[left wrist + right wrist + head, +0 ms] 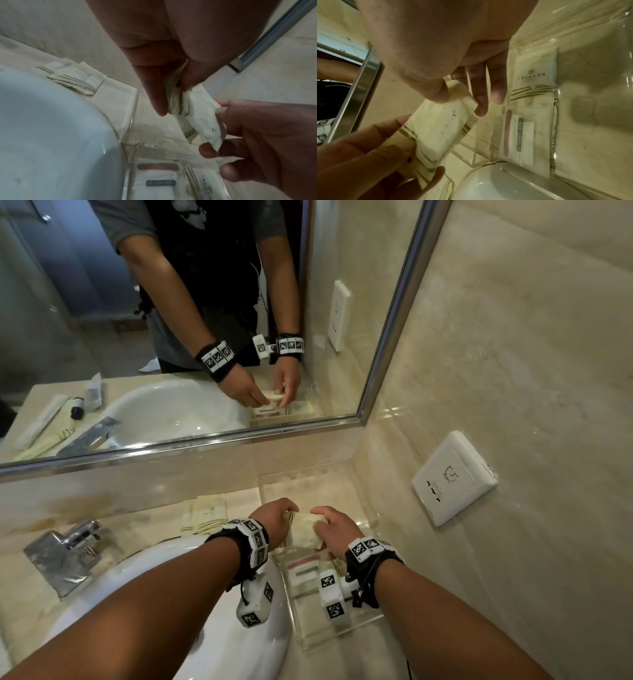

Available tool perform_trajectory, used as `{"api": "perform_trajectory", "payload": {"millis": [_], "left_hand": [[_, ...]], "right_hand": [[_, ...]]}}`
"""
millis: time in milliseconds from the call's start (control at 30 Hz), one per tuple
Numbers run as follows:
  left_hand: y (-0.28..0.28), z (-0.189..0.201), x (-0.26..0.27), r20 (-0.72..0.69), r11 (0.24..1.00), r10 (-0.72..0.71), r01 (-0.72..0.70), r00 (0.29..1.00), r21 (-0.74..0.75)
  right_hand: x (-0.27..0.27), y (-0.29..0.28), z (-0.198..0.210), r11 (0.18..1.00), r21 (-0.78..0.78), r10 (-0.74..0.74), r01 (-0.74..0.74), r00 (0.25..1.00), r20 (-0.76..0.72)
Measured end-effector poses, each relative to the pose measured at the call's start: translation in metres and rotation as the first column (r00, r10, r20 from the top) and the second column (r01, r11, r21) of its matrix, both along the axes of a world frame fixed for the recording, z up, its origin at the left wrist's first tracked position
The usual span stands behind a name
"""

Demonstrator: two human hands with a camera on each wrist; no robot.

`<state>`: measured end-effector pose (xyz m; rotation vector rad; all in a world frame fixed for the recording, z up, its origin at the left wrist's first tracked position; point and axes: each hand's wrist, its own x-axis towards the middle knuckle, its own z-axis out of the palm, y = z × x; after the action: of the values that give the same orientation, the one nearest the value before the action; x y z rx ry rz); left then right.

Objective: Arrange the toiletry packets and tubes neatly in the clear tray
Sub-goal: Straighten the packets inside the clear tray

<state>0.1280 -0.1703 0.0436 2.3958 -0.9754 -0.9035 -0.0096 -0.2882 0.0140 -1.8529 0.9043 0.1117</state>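
Hands (303, 527) pinch cream packets (305, 530) above clear tray (356, 625)

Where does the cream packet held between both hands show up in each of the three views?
Head: cream packet centre, between both hands, above the clear tray.
Left wrist: centre-right, pinched from both ends.
Right wrist: lower centre-left.
Shared landmark: white basin beside the tray.

The walls (513, 354) are faced with glossy beige marble tile. A mirror (171, 302) in a metal frame (394, 313) is mounted on the back wall. A white socket (454, 478) is fixed to the side wall. A white basin (205, 628) is set into a beige counter (239, 501), with a chrome tap (65, 553) behind it. Soft highlights are reflected from the tiles.
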Motion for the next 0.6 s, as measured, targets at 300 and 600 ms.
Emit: {"api": "perform_trajectory", "payload": {"millis": [300,600], "left_hand": [[0.003,0.007,-0.021,-0.221,0.999,0.014,-0.025,0.975,-0.045],[0.0,0.008,-0.032,-0.181,0.999,-0.046,0.044,0.982,-0.015]], "right_hand": [[-0.009,0.004,0.003,0.979,-0.203,-0.038,0.038,0.999,0.002],[-0.019,0.013,0.012,0.999,-0.014,-0.034,0.035,0.997,0.072]]}}
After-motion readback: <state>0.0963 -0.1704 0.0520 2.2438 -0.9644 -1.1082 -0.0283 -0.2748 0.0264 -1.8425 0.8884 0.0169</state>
